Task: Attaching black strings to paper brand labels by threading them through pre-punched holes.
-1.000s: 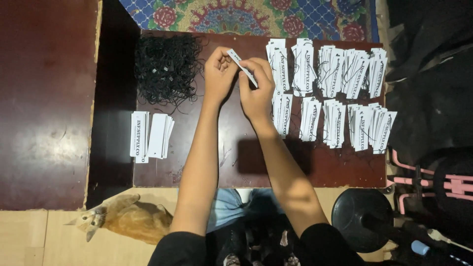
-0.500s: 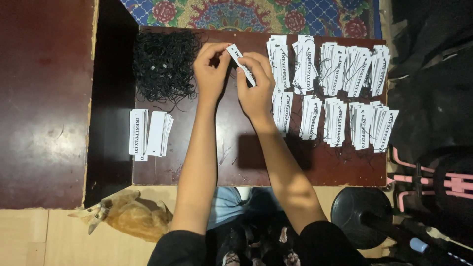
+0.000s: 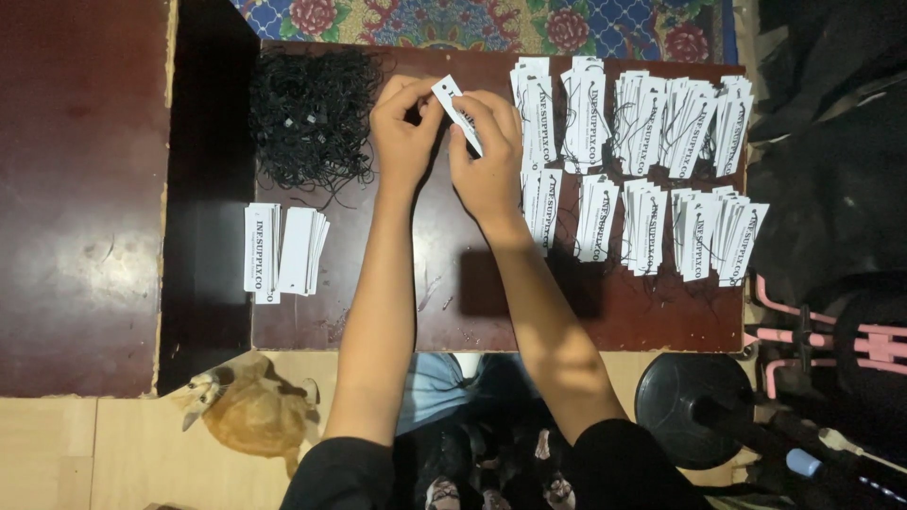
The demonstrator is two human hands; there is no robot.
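Listing what I see on the dark bench (image 3: 491, 312): no containers. White paper tag (image 3: 457, 113), narrow, printed, tilted, held over the far middle, pinched between left hand (image 3: 404, 132) and right hand (image 3: 487, 161), both closed on it. Black string heap (image 3: 312, 118) far left. Unstrung tag stack (image 3: 282, 250) left. Strung tag bundles (image 3: 652, 161) right.
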